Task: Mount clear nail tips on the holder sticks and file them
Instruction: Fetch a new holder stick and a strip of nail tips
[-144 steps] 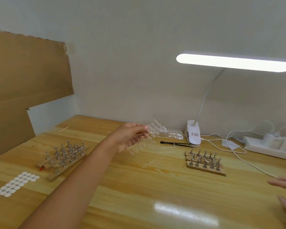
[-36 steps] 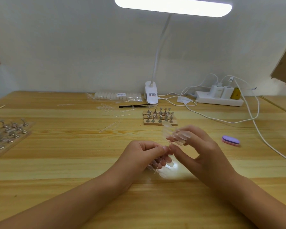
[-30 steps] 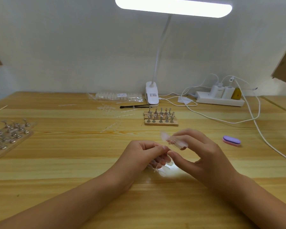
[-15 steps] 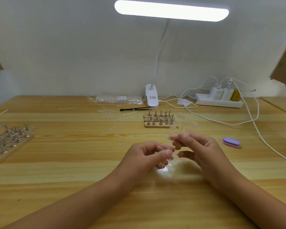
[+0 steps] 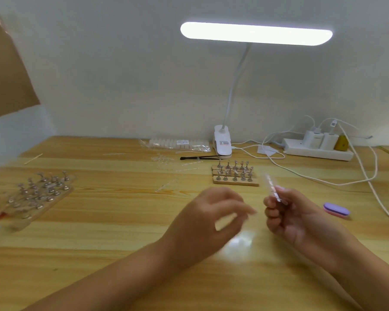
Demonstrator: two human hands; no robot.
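While in right hand (image 5: 285, 212), clear, blurred nail-tip strip (image 5: 270, 185).

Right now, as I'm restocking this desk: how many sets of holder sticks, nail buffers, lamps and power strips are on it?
Sets of holder sticks: 2
Purple nail buffer: 1
Clip lamp: 1
Power strip: 1
Total: 5

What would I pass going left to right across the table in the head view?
Holder rack → left hand → right hand, holding a tip strip → purple file.
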